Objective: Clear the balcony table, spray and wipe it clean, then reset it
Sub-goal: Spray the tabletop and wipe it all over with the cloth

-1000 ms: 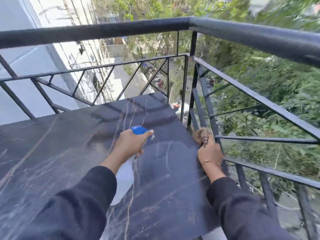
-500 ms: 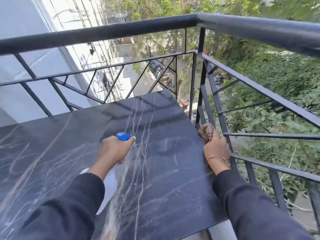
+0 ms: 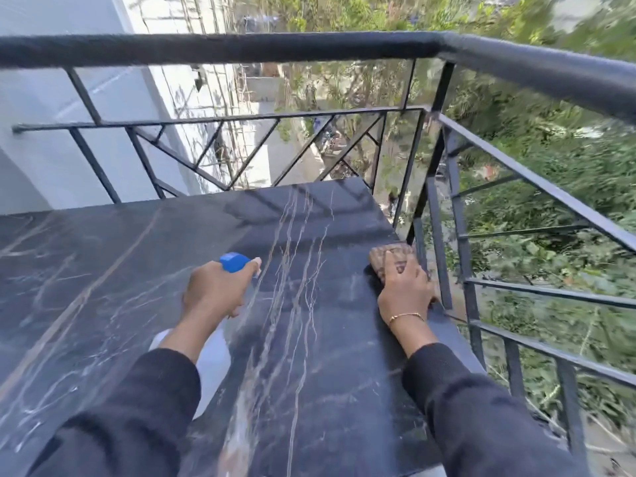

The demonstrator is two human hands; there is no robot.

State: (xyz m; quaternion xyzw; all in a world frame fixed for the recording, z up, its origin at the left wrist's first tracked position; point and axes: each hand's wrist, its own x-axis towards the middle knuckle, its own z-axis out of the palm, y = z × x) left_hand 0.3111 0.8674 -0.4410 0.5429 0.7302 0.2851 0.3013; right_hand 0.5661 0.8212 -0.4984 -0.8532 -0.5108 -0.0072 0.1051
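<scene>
Tabletop (image 3: 120, 270) of dark veined marble fills the lower frame. At centre, the left hand (image 3: 215, 292) grips a white spray bottle (image 3: 220, 359) with a blue nozzle. Right of centre, the right hand (image 3: 406, 290) presses flat, fingers spread, on a brown cloth (image 3: 390, 254) beside the black railing (image 3: 241, 49).

Much of the white spray bottle (image 3: 210, 359) is hidden behind the left hand (image 3: 215, 292) and forearm at centre left; only its blue nozzle above the knuckles and a pale stretch of body below the wrist show. At centre right, the right hand (image 3: 406, 290) covers the near part of a brown cloth (image 3: 390, 254), so its full shape cannot be told. The dark marble table (image 3: 103, 270) is cut off by the left and bottom edges of the frame. Both dark sleeves run out of the bottom edge. The foliage (image 3: 568, 166) at upper right is smeared by motion blur. The street beyond the railing (image 3: 241, 49), upper centre, is too small and soft to read.
</scene>
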